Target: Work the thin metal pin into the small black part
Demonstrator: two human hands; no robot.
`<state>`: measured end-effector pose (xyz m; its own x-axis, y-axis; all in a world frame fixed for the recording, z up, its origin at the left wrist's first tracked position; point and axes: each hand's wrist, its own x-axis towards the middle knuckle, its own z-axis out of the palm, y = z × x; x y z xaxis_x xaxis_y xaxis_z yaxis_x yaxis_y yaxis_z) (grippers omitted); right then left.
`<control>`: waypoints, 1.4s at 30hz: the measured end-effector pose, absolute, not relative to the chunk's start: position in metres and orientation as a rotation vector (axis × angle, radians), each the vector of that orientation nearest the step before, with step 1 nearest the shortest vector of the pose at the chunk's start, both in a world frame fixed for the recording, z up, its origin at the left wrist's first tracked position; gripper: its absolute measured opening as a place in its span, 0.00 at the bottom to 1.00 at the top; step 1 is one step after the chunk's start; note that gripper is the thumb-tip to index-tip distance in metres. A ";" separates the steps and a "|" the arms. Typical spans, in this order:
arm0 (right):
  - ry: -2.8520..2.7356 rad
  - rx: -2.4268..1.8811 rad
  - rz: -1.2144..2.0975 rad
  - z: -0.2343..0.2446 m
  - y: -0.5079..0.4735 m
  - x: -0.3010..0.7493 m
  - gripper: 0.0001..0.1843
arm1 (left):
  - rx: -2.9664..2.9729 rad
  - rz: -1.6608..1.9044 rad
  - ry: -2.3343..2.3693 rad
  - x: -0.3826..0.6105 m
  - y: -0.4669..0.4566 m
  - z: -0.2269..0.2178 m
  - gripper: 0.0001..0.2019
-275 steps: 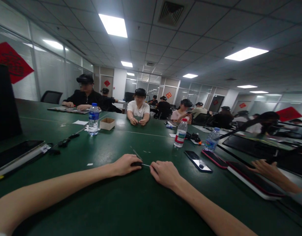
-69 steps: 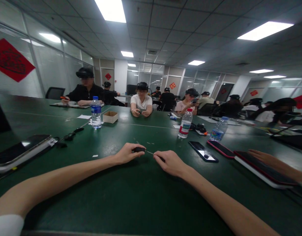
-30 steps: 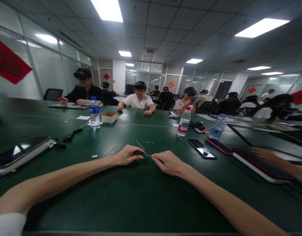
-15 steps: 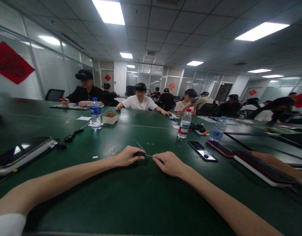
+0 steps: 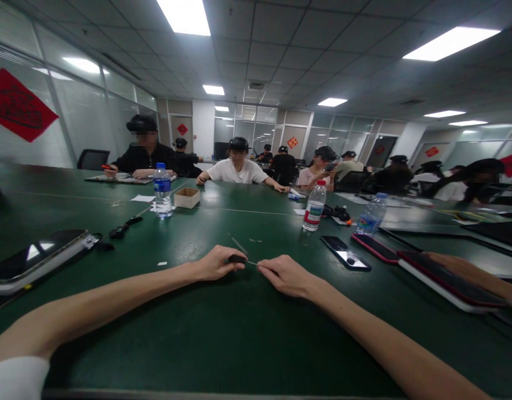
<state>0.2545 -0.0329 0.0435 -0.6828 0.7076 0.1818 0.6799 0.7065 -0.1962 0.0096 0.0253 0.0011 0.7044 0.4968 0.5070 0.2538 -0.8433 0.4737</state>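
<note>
Over the green table (image 5: 239, 344), my left hand (image 5: 216, 263) is closed around the black handle of what looks like a small screwdriver (image 5: 238, 259). Its thin metal shaft points right, towards my right hand (image 5: 285, 273). The thumb and fingers of my right hand pinch the far end of that shaft, so the tip is hidden. Both hands are near the middle of the view, a short gap apart, with the shaft bridging them. A thin pale strip or reflection shows on the table just beyond the handle.
A phone (image 5: 345, 253) and a red-edged phone (image 5: 375, 248) lie to the right, near another person's hand on a dark tablet (image 5: 447, 278). Bottles (image 5: 162, 191) (image 5: 314, 206) and a small box (image 5: 186, 198) stand farther back. A stacked device (image 5: 35, 258) is at left.
The view has shifted very slightly. Both hands keep the same hold on the screwdriver, in nearly the same place.
</note>
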 end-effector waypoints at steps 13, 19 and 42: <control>-2.601 -1.007 0.353 0.033 -0.024 0.259 0.20 | 2.415 0.858 0.577 0.009 0.024 0.005 0.17; -2.591 -0.994 0.340 0.033 -0.024 0.261 0.20 | 2.438 0.863 0.568 0.008 0.025 0.007 0.18; -2.609 -1.082 0.165 0.033 -0.025 0.259 0.18 | 2.220 0.834 0.635 0.010 0.020 0.015 0.20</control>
<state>0.2592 -0.0247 0.0327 -0.6662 0.7061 0.2401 0.6702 0.7080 -0.2226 0.0104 0.0200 0.0152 0.6768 0.6299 0.3810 0.1994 -0.6551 0.7288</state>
